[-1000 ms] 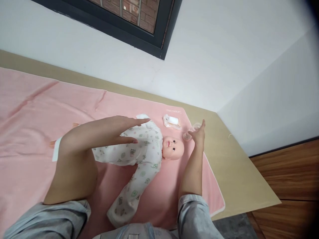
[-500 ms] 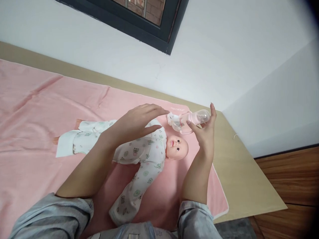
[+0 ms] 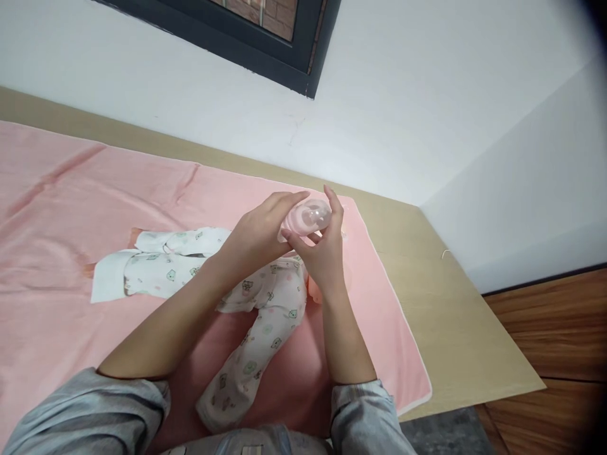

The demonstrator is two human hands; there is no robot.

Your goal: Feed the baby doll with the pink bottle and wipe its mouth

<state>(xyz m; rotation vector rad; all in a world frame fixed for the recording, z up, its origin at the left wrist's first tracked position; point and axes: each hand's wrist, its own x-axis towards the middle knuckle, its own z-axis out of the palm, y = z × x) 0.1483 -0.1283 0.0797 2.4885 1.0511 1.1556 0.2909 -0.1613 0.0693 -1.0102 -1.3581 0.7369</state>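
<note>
Bottle of clear and pink plastic (image 3: 308,218), grasped by the bent fingers of the left hand (image 3: 260,230) and right hand (image 3: 325,253) together, is raised toward the back edge of the flat tan table (image 3: 455,341), above a doll in white printed clothes (image 3: 288,291) lying on a white-edged pink fabric cloth (image 3: 379,354).

Cannot see the face on the doll's head (image 3: 313,292), covered by the right hand (image 3: 322,256). Cannot see the left end of the bottle (image 3: 313,216), behind the left hand (image 3: 263,230). Cannot identify 1 pale scrap (image 3: 344,234), too small. Lose the window frame (image 3: 265,54) past the top edge, the pink blanket (image 3: 71,196) past the left.
</note>
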